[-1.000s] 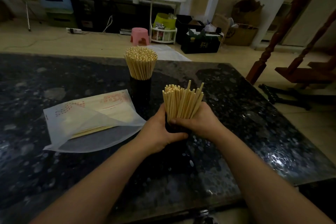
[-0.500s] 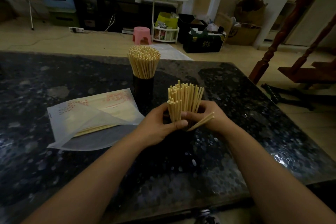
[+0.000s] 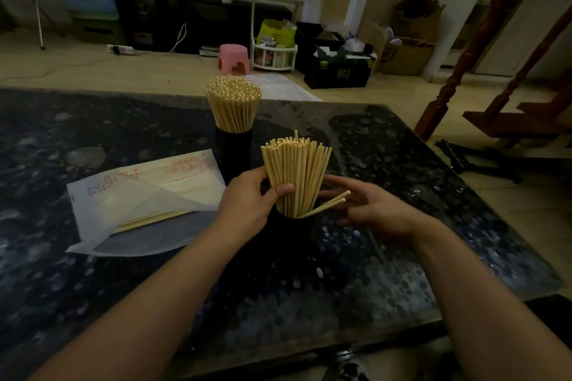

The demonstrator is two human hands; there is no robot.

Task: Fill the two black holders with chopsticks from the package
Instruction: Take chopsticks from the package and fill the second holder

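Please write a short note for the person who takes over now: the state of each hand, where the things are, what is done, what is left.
Left hand grips the bundle standing in the near holder. Right hand is open beside two chopsticks that lean out sideways.
Far holder is packed full.
Package lies at left with a few chopsticks inside.
Left: straighten the leaning pair, add the rest.

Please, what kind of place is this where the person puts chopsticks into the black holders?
Probably a home, or a small family shop's back room. Behind the dark stone table are a pink plastic stool, boxes and a small white shelf cart on the floor, and a wooden stair railing at right.
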